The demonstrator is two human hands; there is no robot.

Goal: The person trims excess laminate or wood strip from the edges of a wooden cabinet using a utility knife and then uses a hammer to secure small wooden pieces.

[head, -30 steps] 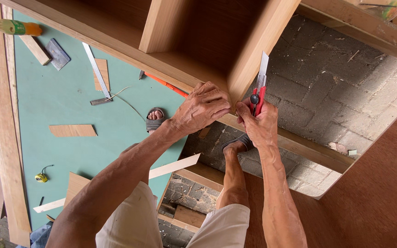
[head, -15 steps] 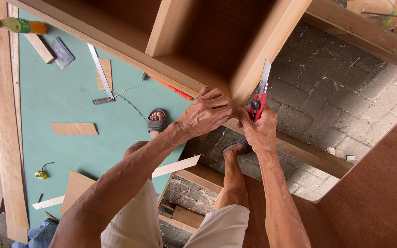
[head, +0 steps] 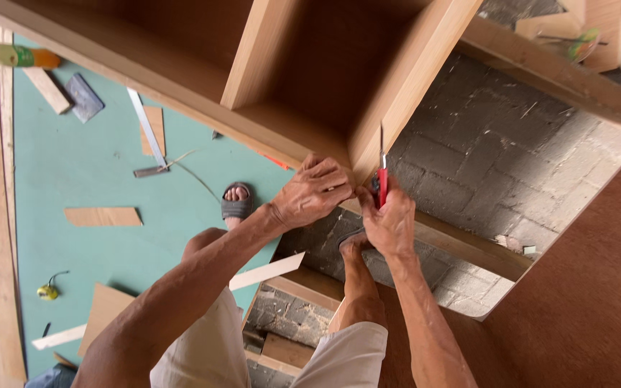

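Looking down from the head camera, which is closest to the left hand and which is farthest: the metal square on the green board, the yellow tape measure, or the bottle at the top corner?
From the left hand:
1. Metal square, up on the green board.
2. Yellow tape measure, near the board's lower edge.
3. Bottle, in the far top corner.

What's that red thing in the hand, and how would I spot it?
Find the big wooden shelf frame and follow its slanted upright board down to the two hands. The right hand grips a utility knife beside the left hand. It is the only red-handled thing there, its thin blade pointing up along the board.
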